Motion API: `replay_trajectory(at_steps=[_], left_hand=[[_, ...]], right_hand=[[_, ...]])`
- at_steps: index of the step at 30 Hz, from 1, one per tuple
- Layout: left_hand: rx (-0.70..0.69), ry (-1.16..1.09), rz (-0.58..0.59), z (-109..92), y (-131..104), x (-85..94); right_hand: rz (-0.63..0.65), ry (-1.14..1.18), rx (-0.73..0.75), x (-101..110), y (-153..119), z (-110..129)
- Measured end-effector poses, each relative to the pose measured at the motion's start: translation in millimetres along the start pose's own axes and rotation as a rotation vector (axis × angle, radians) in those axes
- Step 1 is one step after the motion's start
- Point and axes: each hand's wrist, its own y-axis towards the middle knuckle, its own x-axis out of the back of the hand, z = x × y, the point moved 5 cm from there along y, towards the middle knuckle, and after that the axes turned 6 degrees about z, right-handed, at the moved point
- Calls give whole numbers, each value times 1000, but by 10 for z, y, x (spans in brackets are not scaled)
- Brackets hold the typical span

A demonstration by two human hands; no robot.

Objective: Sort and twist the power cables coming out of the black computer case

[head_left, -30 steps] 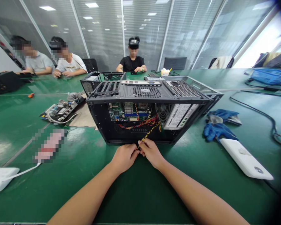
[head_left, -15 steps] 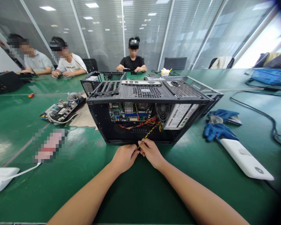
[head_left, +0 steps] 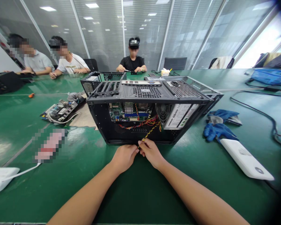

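A yellow-and-black twisted cable (head_left: 151,130) runs out of the open black computer case (head_left: 98,125) toward me. My left hand (head_left: 125,157) pinches its near end, and my right hand (head_left: 150,152) grips it right beside, the fingertips of both nearly touching. The very end of the cable is hidden by my fingers. Inside the case are a green motherboard (head_left: 115,113), a bundle of red and mixed wires (head_left: 140,124) and a power supply (head_left: 178,117) with a white label and a fan.
Left of the case lie a loose circuit board (head_left: 61,110), a blurred pink object (head_left: 51,145) and a white device (head_left: 2,178). On the right are blue gloves (head_left: 212,131), a white power bank (head_left: 245,158) and black cables (head_left: 259,112). Several people sit across the green table (head_left: 79,190).
My hands and the cable look the same. Across the table, the person in white has shifted their hands slightly apart.
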Motion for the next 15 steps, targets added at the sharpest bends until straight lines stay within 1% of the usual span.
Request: replay_trajectory(at_steps=[15], left_hand=[[-17,5,-12,-3,-10,0]], right_hand=[[2,-7,5,5,13,-43]])
